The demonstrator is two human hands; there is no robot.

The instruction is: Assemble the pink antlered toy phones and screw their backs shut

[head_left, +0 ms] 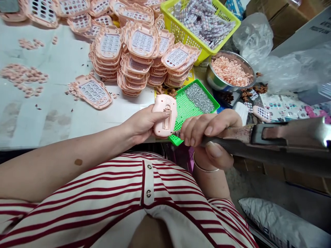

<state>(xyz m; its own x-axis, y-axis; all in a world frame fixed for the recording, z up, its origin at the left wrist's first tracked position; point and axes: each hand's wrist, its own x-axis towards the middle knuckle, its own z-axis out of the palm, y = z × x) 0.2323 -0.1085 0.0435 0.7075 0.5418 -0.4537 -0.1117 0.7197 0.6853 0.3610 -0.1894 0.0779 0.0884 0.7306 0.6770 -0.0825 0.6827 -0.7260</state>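
L grip [142, 124] on pink casing [167, 126], R grip [213, 126] w/ driver [279, 139]

Bench [62, 74], white top: pink shells [110, 43], stacked; one single shell [94, 91], apart; small pink pieces [27, 73], loose clusters, left; dark crumbs [38, 109].

My left hand [141, 124] and right hand [207, 127] are both gripping, standing near each other without touching.
My left forearm [100, 148] is reaching in from the left, slanting slightly upward in view; the left thumb [160, 116] is lying straight across the top, pointing right, while the fingers beneath are mostly hiding. My right forearm [216, 184] is slanting up from below; the right fingers [190, 129] are curling over side by side, the right thumb [217, 153] opposing them from beneath.
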